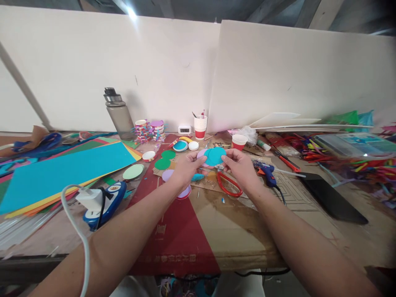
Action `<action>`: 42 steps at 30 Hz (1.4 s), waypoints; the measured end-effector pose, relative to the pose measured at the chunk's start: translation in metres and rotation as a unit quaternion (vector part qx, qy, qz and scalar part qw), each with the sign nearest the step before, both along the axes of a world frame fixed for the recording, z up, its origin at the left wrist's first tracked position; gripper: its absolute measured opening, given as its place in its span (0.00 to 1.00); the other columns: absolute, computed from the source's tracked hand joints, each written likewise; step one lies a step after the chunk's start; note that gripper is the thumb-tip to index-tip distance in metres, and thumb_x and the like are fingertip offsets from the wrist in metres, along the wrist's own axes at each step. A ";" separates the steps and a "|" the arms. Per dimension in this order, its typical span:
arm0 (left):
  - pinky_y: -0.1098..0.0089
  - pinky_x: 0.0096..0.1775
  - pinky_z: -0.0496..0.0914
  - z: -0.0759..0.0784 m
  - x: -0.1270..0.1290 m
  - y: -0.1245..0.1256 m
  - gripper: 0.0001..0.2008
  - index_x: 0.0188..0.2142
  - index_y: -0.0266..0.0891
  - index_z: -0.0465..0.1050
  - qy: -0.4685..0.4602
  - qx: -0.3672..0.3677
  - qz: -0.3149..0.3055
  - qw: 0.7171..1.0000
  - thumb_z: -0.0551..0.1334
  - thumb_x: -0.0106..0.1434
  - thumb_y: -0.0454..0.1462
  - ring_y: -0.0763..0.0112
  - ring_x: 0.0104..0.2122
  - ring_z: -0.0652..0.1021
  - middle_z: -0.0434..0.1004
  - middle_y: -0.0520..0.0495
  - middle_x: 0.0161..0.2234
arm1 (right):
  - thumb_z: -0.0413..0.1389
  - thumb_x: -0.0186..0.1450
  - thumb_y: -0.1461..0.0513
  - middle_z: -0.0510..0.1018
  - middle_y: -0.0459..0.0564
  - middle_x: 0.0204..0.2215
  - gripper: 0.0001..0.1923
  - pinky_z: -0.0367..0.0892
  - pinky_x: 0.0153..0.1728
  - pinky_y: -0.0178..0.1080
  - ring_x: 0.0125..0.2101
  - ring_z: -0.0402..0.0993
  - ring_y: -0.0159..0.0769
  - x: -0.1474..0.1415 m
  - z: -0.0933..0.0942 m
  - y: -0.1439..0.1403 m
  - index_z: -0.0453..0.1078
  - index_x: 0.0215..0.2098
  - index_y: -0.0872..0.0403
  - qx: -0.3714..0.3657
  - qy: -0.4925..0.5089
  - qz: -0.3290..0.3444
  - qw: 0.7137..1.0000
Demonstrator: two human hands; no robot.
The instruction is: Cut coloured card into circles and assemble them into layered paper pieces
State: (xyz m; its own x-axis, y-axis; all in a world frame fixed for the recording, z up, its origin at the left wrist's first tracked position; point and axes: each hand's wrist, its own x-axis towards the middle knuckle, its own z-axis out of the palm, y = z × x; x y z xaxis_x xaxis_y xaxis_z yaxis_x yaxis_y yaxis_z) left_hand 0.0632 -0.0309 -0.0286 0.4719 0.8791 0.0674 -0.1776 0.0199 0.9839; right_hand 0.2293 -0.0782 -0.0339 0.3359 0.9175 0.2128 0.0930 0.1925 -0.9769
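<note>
Between my two hands, above the middle of the table, is a fanned set of paper circles, with blue circles (217,156) overlapping a lilac circle (201,154). My left hand (188,168) pinches the set from the left. On the far side, my right hand (240,165) grips the right edge of the blue paper. Just below lie scissors with red handles (229,190), partly hidden by my hands. Green paper circles (162,163) and a lilac paper circle (167,175) rest left of my left hand. Under my left wrist is a lilac-topped disc (185,193).
Coloured paper sheets (71,173), a blue power strip (107,204) and a bottle (119,117) occupy the left. Paper cups (200,128) stand at the back. To the right are a glue gun (267,173), a black phone (334,198) and a plastic case (361,144).
</note>
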 end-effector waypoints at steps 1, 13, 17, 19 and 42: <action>0.74 0.27 0.74 0.000 0.000 0.000 0.20 0.37 0.37 0.79 0.002 0.006 0.002 1.000 0.72 0.50 0.48 0.70 0.30 0.79 0.80 0.47 0.31 | 0.61 0.51 0.55 0.73 0.42 0.22 0.15 0.65 0.23 0.36 0.20 0.65 0.29 0.000 -0.001 0.000 0.71 0.33 0.55 -0.003 0.000 0.003 1.000; 0.66 0.43 0.75 -0.004 0.003 -0.004 0.21 0.40 0.39 0.80 0.011 0.060 -0.111 0.992 0.67 0.56 0.52 0.66 0.40 0.79 0.80 0.48 0.35 | 0.60 0.55 0.55 0.78 0.48 0.27 0.17 0.66 0.24 0.36 0.22 0.67 0.31 0.002 -0.002 0.000 0.76 0.39 0.57 0.001 -0.071 -0.012 0.997; 0.64 0.47 0.74 -0.001 0.003 -0.008 0.18 0.41 0.39 0.81 0.000 0.056 -0.126 0.990 0.69 0.55 0.49 0.66 0.41 0.79 0.80 0.47 0.36 | 0.58 0.58 0.56 0.80 0.52 0.35 0.18 0.68 0.28 0.38 0.28 0.71 0.35 0.003 -0.003 -0.002 0.77 0.43 0.56 0.029 -0.153 -0.032 0.987; 0.64 0.47 0.74 -0.001 0.003 -0.008 0.16 0.40 0.39 0.81 -0.010 0.046 -0.123 0.991 0.69 0.56 0.47 0.65 0.42 0.79 0.80 0.47 0.36 | 0.57 0.60 0.56 0.80 0.53 0.37 0.18 0.69 0.31 0.39 0.31 0.72 0.37 0.003 -0.003 -0.003 0.77 0.45 0.55 0.040 -0.173 -0.030 0.984; 0.75 0.33 0.71 -0.003 -0.007 0.005 0.15 0.41 0.34 0.76 -0.171 -0.105 -0.207 0.958 0.71 0.57 0.39 0.70 0.34 0.80 0.80 0.43 0.35 | 0.57 0.65 0.54 0.73 0.52 0.42 0.18 0.73 0.37 0.42 0.37 0.70 0.38 -0.002 0.004 -0.012 0.74 0.52 0.46 0.145 -0.231 0.022 0.962</action>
